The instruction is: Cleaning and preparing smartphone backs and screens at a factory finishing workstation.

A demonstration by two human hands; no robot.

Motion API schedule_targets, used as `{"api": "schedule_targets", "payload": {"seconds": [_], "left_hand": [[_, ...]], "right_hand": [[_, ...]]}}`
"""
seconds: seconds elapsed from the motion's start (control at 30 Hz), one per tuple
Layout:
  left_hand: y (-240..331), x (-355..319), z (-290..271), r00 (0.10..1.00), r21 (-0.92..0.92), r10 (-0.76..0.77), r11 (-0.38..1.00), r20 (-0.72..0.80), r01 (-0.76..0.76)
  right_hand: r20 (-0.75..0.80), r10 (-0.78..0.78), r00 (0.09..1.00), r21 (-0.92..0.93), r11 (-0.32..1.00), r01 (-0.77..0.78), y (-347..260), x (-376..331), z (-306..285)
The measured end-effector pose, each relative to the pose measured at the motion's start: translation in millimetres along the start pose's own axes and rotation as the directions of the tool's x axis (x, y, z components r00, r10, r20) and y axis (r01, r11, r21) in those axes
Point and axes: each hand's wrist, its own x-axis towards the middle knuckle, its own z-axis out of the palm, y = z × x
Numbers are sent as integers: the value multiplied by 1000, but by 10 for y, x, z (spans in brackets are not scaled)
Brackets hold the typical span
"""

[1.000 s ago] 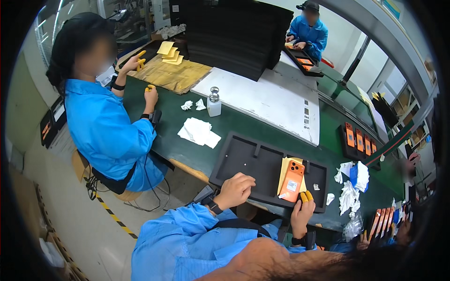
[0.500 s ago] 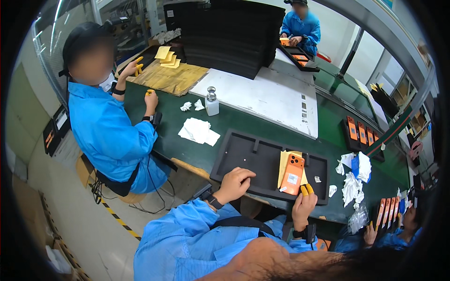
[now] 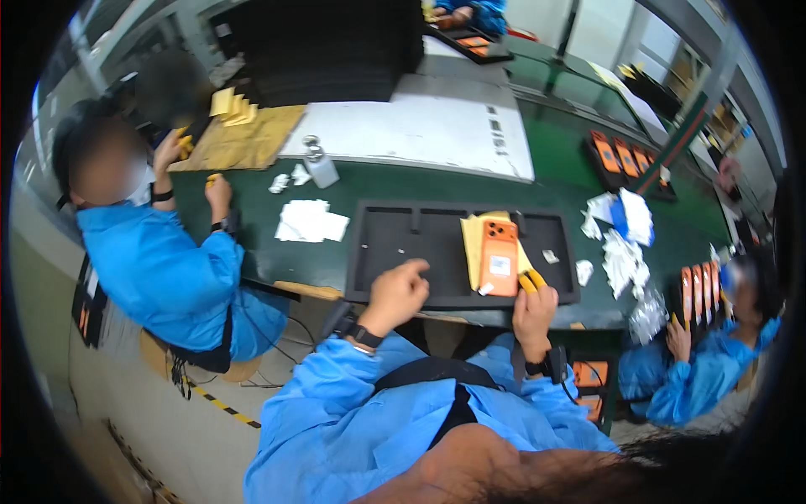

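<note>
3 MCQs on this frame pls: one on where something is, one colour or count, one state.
1. Where does the orange phone lie?
A. on the yellow sheet in the black tray
B. on the white paper stack
C. on the floor

2. What colour are the fingertip covers on the right hand?
A. green
B. yellow
C. white

3. What is the left hand doing?
A. lifting the phone
B. holding the small bottle
C. resting empty at the tray's near edge

Answers:
1 A: the phone sits on the yellow sheet inside the black tray.
2 B: yellow caps show on the fingertips beside the phone.
3 C: its fingers curl over the tray's rim with nothing in them.
</note>
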Motion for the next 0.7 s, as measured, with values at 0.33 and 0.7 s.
{"api": "schedule_targets", "payload": {"seconds": [0.33, 0.7], "left_hand": [[10, -164, 170, 996, 67, 60, 996, -65, -56], [15, -126, 121, 992, 68, 93, 994, -87, -87]], "right_hand": [[10, 14, 1000, 6, 1000, -14, -1, -112, -129], [-4, -8, 1000, 4, 1000, 8, 21, -60, -51]]}}
